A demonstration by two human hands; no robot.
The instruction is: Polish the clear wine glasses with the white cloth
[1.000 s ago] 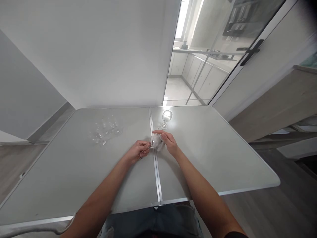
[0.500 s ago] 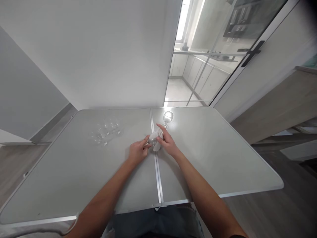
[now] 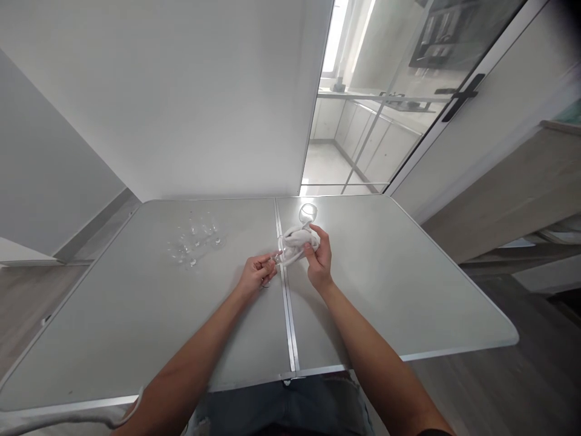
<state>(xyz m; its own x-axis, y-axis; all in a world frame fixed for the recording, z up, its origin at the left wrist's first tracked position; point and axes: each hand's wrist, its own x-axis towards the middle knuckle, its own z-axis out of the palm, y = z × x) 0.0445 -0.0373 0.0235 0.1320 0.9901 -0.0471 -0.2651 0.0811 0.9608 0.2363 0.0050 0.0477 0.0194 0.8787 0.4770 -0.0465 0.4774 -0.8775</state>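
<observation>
My left hand (image 3: 258, 274) pinches the stem of a clear wine glass (image 3: 276, 258) over the table's middle seam. The glass lies tilted, its bowl mostly hidden by a bunched white cloth (image 3: 297, 241). Closed on that cloth, my right hand (image 3: 320, 259) sits to the right of the glass, thumb towards me. Just beyond the cloth stands another wine glass (image 3: 308, 212); its lower part is covered from view. Several clear glasses (image 3: 195, 239) are grouped on the left half of the table.
The pale folding table (image 3: 385, 290) has a metal seam (image 3: 289, 327) down its middle and a metal rim. A white wall (image 3: 204, 109) rises behind it. To the back right is a glazed door with a black handle (image 3: 463, 97). A pale cable (image 3: 86, 418) hangs at the lower left.
My right hand has moved right and turned, with the cloth now more spread out. My left hand has shifted slightly left and down the wine glass, and the cloth now hides the standing glass's stem.
</observation>
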